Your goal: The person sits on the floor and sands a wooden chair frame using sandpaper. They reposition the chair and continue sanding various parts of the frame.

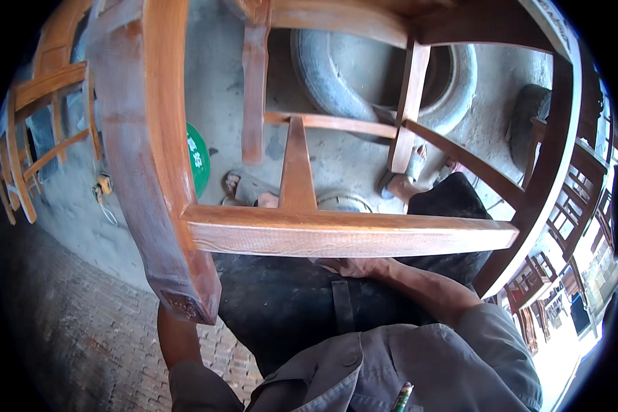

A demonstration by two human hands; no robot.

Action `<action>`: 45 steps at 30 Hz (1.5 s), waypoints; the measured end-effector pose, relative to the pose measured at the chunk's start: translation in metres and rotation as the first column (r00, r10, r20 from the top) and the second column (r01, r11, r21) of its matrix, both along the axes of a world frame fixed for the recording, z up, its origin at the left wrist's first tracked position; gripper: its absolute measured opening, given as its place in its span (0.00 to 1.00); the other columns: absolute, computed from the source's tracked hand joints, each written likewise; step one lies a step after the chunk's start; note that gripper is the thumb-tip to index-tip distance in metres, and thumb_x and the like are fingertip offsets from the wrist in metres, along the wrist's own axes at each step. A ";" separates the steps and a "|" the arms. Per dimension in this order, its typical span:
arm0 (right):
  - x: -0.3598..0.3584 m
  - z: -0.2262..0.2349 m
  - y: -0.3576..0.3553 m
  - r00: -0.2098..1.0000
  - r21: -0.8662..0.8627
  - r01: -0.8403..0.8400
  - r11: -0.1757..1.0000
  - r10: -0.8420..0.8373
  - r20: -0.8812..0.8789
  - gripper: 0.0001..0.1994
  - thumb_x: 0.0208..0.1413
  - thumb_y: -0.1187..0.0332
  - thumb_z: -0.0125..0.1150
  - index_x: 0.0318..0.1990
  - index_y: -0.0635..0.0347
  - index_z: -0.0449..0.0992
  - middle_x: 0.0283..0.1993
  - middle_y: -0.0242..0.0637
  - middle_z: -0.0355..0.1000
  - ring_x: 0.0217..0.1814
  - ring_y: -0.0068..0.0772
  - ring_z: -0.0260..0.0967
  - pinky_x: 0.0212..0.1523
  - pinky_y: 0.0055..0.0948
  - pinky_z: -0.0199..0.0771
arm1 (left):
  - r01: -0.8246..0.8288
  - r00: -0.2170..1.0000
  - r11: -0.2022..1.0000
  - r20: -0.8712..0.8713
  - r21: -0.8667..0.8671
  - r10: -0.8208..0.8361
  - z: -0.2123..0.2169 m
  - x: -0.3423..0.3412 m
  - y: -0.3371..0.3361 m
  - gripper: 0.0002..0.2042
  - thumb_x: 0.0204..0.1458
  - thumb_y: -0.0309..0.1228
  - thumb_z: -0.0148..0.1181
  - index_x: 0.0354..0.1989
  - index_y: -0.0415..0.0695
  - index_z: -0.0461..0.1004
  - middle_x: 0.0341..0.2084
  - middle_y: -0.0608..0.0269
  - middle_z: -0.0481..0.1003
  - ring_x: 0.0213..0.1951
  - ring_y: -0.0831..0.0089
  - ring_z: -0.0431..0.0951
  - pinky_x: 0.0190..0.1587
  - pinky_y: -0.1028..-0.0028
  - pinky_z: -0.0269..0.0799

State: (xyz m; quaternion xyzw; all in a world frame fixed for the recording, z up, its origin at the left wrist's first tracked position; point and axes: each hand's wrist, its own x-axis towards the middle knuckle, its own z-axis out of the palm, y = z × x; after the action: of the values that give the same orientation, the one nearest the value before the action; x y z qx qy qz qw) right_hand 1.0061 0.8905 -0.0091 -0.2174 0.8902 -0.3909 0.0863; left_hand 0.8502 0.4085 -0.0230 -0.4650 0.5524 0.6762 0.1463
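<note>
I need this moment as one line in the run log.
left hand: hidden | right hand: partly behind stretcher, grip unclear | wooden chair frame: in front | tire: on floor beyond

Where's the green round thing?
In the head view, left of centre, the green round thing shows partly hidden, just right of the thick wooden leg.

Bright glare lower right; lower left dim; edges bowed, rim black.

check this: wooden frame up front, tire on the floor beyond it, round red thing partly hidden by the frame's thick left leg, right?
One slip: in the head view, the round thing partly hidden by the thick left leg is green, not red. The wooden frame and tire on the floor are as you say.
</note>
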 end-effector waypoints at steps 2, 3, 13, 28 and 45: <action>-0.009 -0.017 0.005 0.998 -0.003 0.014 1.000 -0.014 -0.059 0.14 0.55 0.70 0.56 0.50 0.59 0.73 0.44 0.44 0.74 0.48 0.48 0.73 0.54 0.42 0.72 | 0.025 0.999 1.000 -0.029 0.006 -0.024 0.000 -0.009 -0.002 0.16 0.59 0.25 0.48 0.51 0.25 0.66 0.54 0.39 0.69 0.59 0.42 0.69 0.62 0.48 0.71; -0.014 -0.029 0.011 0.996 -0.003 0.030 1.000 -0.030 -0.084 0.14 0.55 0.70 0.56 0.50 0.59 0.74 0.43 0.44 0.74 0.48 0.48 0.73 0.54 0.42 0.73 | 0.047 0.998 0.999 -0.047 0.005 -0.047 -0.003 -0.014 -0.002 0.16 0.59 0.25 0.48 0.51 0.25 0.66 0.54 0.39 0.69 0.59 0.42 0.69 0.61 0.48 0.71; -0.052 -0.072 0.047 0.933 -0.157 0.359 0.920 -0.351 0.077 0.12 0.52 0.72 0.57 0.45 0.60 0.77 0.39 0.46 0.76 0.44 0.50 0.75 0.49 0.42 0.75 | 0.276 0.917 0.959 -0.318 0.068 -0.241 -0.019 -0.075 0.023 0.16 0.58 0.26 0.50 0.51 0.25 0.66 0.54 0.38 0.69 0.58 0.41 0.69 0.61 0.47 0.72; 0.019 0.083 0.056 0.583 -0.327 0.760 0.561 -0.368 0.724 0.25 0.62 0.48 0.57 0.40 0.68 0.80 0.27 0.34 0.74 0.24 0.25 0.68 0.26 0.29 0.68 | 0.635 0.719 0.772 -0.346 -0.026 -0.603 0.141 -0.027 0.046 0.16 0.47 0.21 0.56 0.42 0.21 0.68 0.41 0.32 0.75 0.45 0.38 0.78 0.52 0.41 0.77; 0.085 0.127 0.039 0.399 -0.003 0.805 0.593 -0.539 0.742 0.45 0.49 0.25 0.51 0.38 0.71 0.81 0.36 0.46 0.78 0.28 0.37 0.76 0.31 0.36 0.78 | 0.913 0.353 0.398 -0.308 -0.094 -0.883 0.121 0.045 0.194 0.14 0.50 0.24 0.60 0.40 0.22 0.73 0.37 0.40 0.78 0.39 0.52 0.83 0.43 0.53 0.83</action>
State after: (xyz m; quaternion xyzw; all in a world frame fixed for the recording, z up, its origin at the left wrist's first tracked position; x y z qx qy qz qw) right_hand 1.0914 0.9294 0.1176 0.3149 0.7127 -0.5970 0.1912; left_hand 0.8956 0.6023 0.0983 0.0326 0.6990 0.5738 0.4254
